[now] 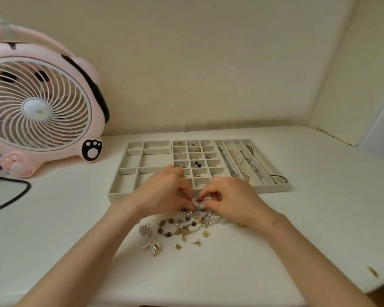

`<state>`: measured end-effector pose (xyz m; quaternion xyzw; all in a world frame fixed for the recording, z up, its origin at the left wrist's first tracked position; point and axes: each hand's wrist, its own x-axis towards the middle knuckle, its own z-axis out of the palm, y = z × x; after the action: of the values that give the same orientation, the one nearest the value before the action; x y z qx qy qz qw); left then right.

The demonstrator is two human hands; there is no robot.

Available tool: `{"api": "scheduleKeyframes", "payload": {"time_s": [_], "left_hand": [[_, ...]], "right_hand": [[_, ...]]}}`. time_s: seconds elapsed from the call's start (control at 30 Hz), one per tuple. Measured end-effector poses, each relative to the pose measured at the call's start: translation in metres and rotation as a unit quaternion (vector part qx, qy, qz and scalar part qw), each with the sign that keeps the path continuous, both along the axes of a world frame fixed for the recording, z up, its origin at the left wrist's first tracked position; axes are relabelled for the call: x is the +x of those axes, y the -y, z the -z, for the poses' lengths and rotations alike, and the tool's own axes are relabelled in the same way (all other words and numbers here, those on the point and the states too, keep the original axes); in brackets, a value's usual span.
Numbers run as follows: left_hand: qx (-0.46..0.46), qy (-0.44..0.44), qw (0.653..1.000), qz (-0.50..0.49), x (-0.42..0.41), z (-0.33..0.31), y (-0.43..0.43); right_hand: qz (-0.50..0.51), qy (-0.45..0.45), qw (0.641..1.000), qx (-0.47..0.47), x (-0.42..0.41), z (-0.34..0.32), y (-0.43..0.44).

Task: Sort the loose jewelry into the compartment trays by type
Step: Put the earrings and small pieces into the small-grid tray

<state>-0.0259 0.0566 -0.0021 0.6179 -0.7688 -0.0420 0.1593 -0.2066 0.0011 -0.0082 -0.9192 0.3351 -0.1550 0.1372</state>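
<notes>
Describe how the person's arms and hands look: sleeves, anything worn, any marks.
The left forearm and right forearm are bare as far as the frame shows, with no sleeves in view. No watch or bracelet shows on either wrist, and no ring on the visible fingers of the left hand or right hand. The nails are too blurred to judge.
</notes>
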Motion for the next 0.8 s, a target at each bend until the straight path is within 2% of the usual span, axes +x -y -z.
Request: {"api": "scheduleKeyframes", "payload": {"time_s": [0.4,0.63,0.8], "left_hand": [[0.018,-0.113,0.993,-0.022,0.010,0.001,-0.004],[0.015,-0.080,0.996,-0.033,0.017,0.002,-0.003],[-0.029,-0.080,0.996,-0.023,0.013,0.004,-0.002]], "right_hand": [[0.039,-0.004,0.999,0.036,-0.016,-0.001,0.003],[0.010,0.037,0.998,0.043,-0.014,-0.002,0.000],[-0.027,0.001,0.998,0.051,-0.009,-0.002,-0.005]]}}
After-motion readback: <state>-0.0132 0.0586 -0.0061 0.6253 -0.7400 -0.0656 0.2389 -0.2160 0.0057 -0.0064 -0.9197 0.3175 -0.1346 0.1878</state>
